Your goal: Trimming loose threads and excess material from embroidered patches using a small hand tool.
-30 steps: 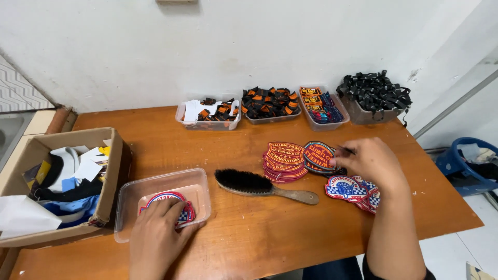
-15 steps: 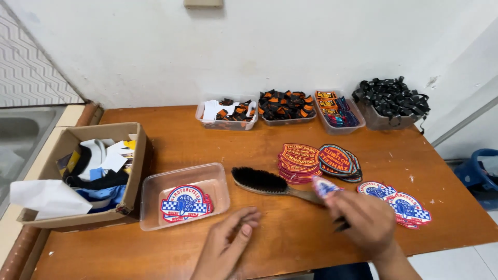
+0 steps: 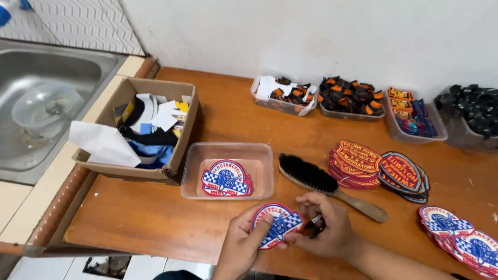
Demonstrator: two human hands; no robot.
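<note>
Bright, even, diffuse light falls from above; shadows are soft and short, as under the brush [image 3: 315, 176]. The orange worktop [image 3: 155, 218] shows a mild sheen, no harsh glare. Focus is sharp centrally, with slight wide-angle stretching and softness toward 9 and 3 o'clock.

white wall [image 3: 311, 36] | wooden table [image 3: 155, 218] | steel sink [image 3: 46, 98] | tiled backsplash [image 3: 78, 26]
</note>
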